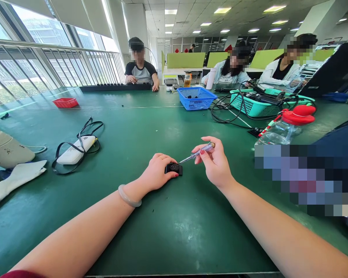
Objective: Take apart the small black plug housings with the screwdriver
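Across the middle of the picture runs the green table [176, 239], the largest thing, smooth and faintly glossy, so a small piece could slide on it if not held. Next in size, toward the far right, is the teal basket [251, 109] with black cables over it, and nearer, the clear bottle [278, 133] with its red cap.

The 2 hands come next. The left hand [153, 172] rests on the table, thumb and fingers nearly closed, pinching a small black part between them. The right hand [219, 166] is above the surface, its thumb and fingertips closed on the handle of the slim screwdriver [204, 149], the other fingers loosely spread. That tool looks light and stiff, with a slick handle best held well back from the metal shaft, which slants down to the left.

Smallest is the black part [174, 168], flat on the table at the left fingertips, under the screwdriver's tip; whether they touch, I cannot tell. It seems light and rigid, probably plastic, and small raised details could chip. Its 2 opposite outer edges are the safest hold, fingers kept off the top.
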A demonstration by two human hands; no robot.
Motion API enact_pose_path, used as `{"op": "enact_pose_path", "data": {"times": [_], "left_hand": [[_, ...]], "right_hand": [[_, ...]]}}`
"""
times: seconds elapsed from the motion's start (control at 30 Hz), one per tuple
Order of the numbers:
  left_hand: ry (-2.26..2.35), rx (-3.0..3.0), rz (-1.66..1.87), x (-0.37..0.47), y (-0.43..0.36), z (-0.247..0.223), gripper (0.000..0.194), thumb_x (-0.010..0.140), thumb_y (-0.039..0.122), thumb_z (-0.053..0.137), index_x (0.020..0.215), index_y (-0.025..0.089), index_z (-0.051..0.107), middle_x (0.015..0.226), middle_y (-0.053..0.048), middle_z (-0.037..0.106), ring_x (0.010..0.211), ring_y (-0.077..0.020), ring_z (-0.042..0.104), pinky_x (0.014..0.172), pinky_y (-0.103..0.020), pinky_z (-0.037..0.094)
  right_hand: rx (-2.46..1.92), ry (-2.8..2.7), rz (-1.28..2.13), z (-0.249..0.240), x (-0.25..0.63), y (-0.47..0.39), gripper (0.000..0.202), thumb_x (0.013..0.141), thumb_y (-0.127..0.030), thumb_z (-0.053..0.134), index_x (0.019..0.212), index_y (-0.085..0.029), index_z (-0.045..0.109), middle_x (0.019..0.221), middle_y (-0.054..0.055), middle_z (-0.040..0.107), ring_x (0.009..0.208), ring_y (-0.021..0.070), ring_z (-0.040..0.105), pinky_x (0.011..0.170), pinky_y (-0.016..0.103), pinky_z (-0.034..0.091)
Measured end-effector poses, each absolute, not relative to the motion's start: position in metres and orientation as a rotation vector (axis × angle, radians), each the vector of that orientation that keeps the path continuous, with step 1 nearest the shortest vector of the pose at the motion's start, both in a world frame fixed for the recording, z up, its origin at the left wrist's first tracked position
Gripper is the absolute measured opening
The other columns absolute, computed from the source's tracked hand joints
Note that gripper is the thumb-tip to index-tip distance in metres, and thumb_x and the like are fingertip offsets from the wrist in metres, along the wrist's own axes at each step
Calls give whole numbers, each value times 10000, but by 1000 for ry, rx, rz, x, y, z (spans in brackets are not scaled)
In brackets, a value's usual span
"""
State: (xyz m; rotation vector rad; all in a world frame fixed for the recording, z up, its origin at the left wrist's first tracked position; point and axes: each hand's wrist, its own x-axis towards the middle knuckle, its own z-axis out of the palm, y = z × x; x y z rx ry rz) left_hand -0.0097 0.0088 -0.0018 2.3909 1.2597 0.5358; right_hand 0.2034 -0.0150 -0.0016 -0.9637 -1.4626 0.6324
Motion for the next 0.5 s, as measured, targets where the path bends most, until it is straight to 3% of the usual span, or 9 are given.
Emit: {"op": "enact_pose_path", "data": {"times": [0.5], "left_hand": [[1253, 2404, 531, -9, 7, -3, 259, 826, 312, 707, 1071, 235, 675, 1147, -65, 706, 1227, -305, 513, 1095, -502, 414]], "right_hand": [[-1063, -1291, 714, -4, 206, -6, 369, 884, -491, 621, 1113, -257, 449, 824, -25, 688, 482, 95, 524, 508, 289, 495]]}}
